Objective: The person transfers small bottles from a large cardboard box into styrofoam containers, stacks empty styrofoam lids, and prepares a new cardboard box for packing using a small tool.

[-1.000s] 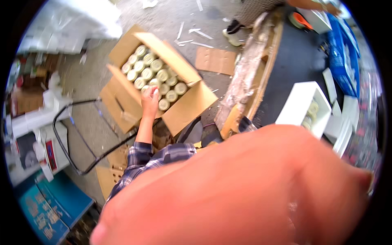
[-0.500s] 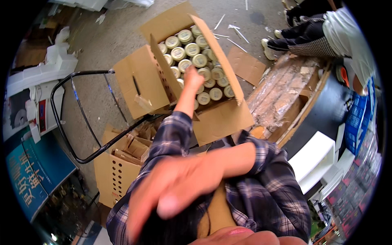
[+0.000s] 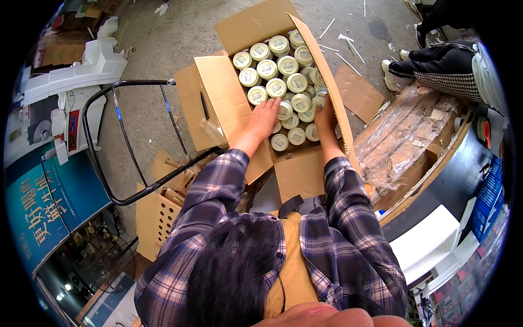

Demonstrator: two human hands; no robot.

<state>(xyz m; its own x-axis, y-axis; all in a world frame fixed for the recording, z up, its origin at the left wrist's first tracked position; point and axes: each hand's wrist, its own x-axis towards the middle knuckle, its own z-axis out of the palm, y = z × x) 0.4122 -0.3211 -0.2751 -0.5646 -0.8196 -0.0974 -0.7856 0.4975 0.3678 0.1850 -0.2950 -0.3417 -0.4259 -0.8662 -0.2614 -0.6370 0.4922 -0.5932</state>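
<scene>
Round jars with pale cream lids (image 3: 267,69) fill an open cardboard box (image 3: 242,24), packed in rows. My left hand (image 3: 263,121) reaches in over the box's left side, its fingers stretched out and touching a jar (image 3: 284,110) near the middle. Along the right inner wall, my right hand (image 3: 326,124) dips down beside the jars; its fingertips are mostly hidden. Several jars near the right hand sit lower or tilted, while a short row of jars (image 3: 296,136) stands at the near end.
A black metal trolley handle (image 3: 103,98) stands left of the box. A perforated carton (image 3: 163,218) lies behind it. At right are plastic-wrapped brown packs (image 3: 403,141), a dark tabletop (image 3: 419,182) and a white foam piece (image 3: 427,237). Another person's legs (image 3: 436,65) show at the upper right.
My right hand has gone from across my front into the right side of the box. The left hand stays among the jars. The box's left flap now leans outward.
</scene>
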